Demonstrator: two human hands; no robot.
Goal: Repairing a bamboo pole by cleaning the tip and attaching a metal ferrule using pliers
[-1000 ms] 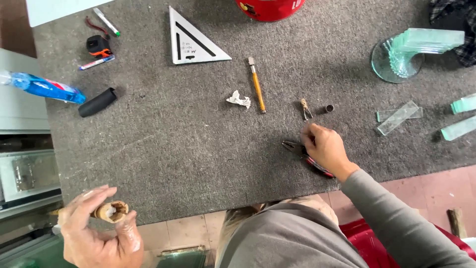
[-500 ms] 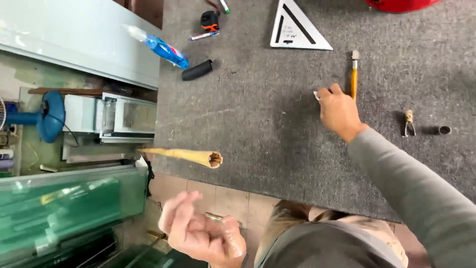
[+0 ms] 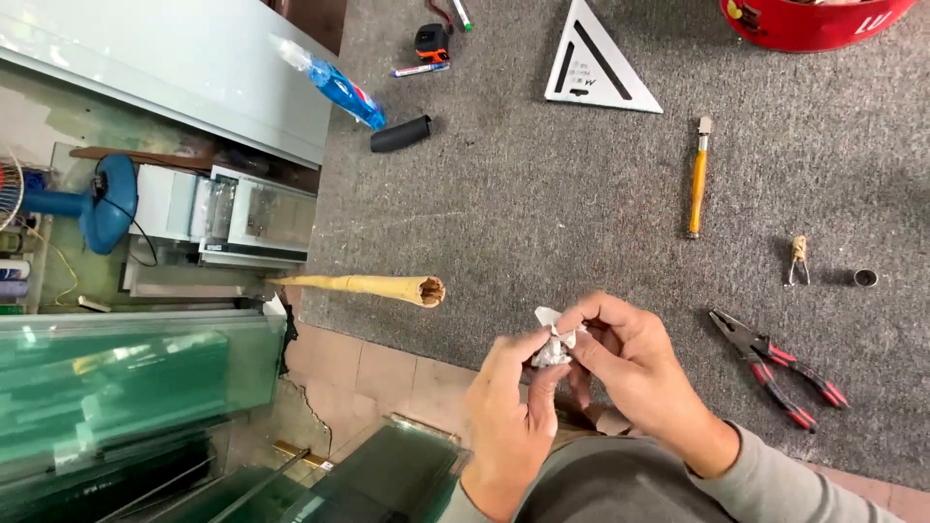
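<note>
My left hand (image 3: 513, 407) and my right hand (image 3: 635, 363) meet at the near edge of the grey carpeted table (image 3: 581, 213), both pinching a small crumpled white scrap (image 3: 552, 341) between the fingertips. A long tan tapered stick (image 3: 363, 285) with a hollow end lies over the table's near left edge, just left of my hands. Red-handled pliers (image 3: 780, 368) lie on the table to the right of my right hand.
On the table are a yellow-handled glass cutter (image 3: 697, 176), a white triangular square (image 3: 596, 60), a black cylinder (image 3: 400, 134), a blue spray bottle (image 3: 334, 84), a small clip (image 3: 797, 260), a metal ring (image 3: 865, 278) and a red bucket (image 3: 809, 21). Green glass sheets (image 3: 116, 387) stand at the left.
My right hand left the table near the glass cutter and came back to my left hand with the white scrap. The view shifted right and nearer.
</note>
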